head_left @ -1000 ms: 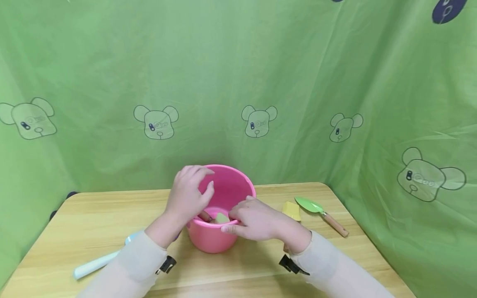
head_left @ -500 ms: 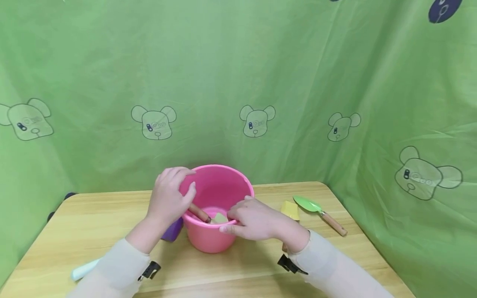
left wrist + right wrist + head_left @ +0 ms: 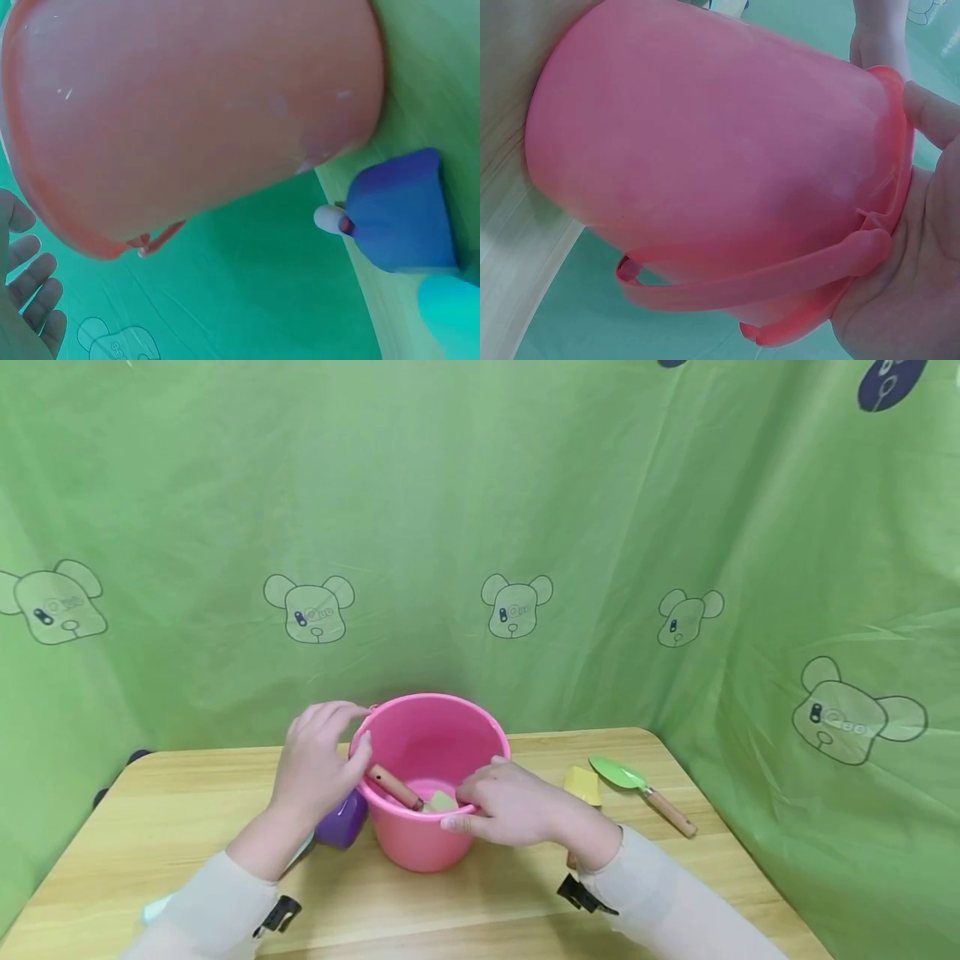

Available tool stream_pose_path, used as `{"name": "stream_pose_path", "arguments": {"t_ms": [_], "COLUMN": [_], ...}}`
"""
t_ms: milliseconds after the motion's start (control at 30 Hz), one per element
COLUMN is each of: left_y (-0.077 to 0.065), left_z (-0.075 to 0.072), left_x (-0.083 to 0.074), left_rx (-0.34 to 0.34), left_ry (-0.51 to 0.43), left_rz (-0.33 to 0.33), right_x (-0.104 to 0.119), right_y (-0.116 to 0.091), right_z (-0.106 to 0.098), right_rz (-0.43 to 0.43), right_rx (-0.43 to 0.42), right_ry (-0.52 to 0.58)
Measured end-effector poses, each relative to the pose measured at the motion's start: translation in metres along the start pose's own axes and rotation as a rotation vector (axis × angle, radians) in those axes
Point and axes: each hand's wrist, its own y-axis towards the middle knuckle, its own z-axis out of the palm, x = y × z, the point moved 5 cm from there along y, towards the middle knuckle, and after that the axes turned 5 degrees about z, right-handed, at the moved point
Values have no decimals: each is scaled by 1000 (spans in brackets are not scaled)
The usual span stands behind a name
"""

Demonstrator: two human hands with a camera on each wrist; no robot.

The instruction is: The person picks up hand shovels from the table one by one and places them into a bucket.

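A pink bucket (image 3: 420, 843) stands on the table, its mouth tilted toward me in the head view. Inside it, a wooden-handled tool (image 3: 396, 788) leans against the left wall, beside a pale yellow-green piece (image 3: 440, 802). My right hand (image 3: 510, 802) grips the near right rim, thumb outside and fingers inside; the right wrist view shows the hanging bucket handle (image 3: 742, 289) close to that palm. Just left of the rim, my left hand (image 3: 315, 764) has its fingers extended and holds nothing. In the left wrist view its fingers (image 3: 34, 277) are apart from the bucket wall.
Left of the bucket lies a purple scoop head (image 3: 341, 821), with a light blue tool (image 3: 156, 908) partly under the left arm. To the right are a yellow piece (image 3: 583, 783) and a green trowel (image 3: 645, 792). Green cloth (image 3: 420, 527) surrounds the table.
My left hand has moved left, from over the bucket's mouth to beside its rim. More of the wooden handle and the purple scoop now shows. The right hand keeps its grip.
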Motion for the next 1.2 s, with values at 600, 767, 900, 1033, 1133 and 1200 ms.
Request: {"name": "stream_pose_path", "arguments": {"t_ms": [600,767,900,1033,1133,1200], "left_y": [-17,-23,-29,-35,-40,-44], "left_z": [-24,-31,-38,-44,-48,-50], "left_x": [18,23,26,31,35,37], "left_rx": [18,37,51,57,58,59], "left_ry": [89,111,128,140,150,157], "left_rz": [-26,-44,-55,-51,-48,-49], "right_x": [0,0,0,0,-1,-1], "right_y": [0,0,0,1,1,1], "right_z": [0,0,0,0,0,1], "right_rz": [10,7,7,16,23,26], "right_rx": [6,6,8,9,13,15], "right_ry": [11,13,15,21,24,27]}}
